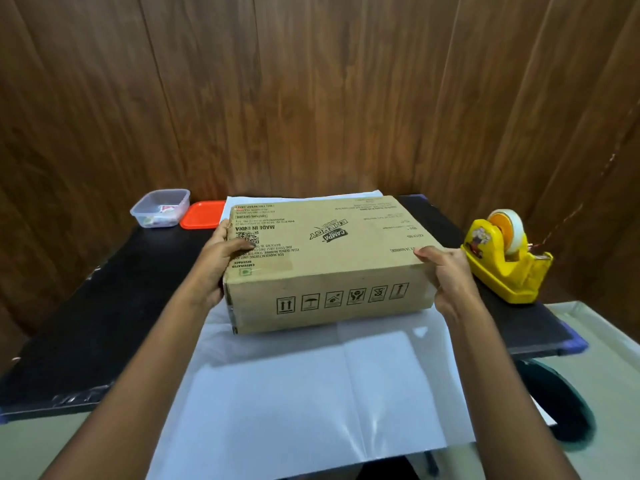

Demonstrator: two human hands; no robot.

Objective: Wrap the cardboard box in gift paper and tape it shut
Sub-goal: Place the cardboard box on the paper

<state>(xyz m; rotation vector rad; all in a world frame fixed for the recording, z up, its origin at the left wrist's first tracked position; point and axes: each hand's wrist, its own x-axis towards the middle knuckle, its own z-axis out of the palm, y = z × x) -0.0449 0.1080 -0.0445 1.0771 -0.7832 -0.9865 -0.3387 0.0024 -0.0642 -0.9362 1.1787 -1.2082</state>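
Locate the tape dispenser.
Head view, right side: the tape dispenser stands on the black table, just right of the right hand holding the box.

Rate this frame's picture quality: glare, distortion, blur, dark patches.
Head view: glare streaks the glossy white gift paper toward the bottom edge. Head view: the wide-angle lens bows the brown wooden wall panels outward. Head view: large print on the brown cardboard box reads sharp, while its fine print is soft. Head view: the black table is dim, showing little detail.

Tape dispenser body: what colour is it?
The tape dispenser is yellow, seen best in the head view.
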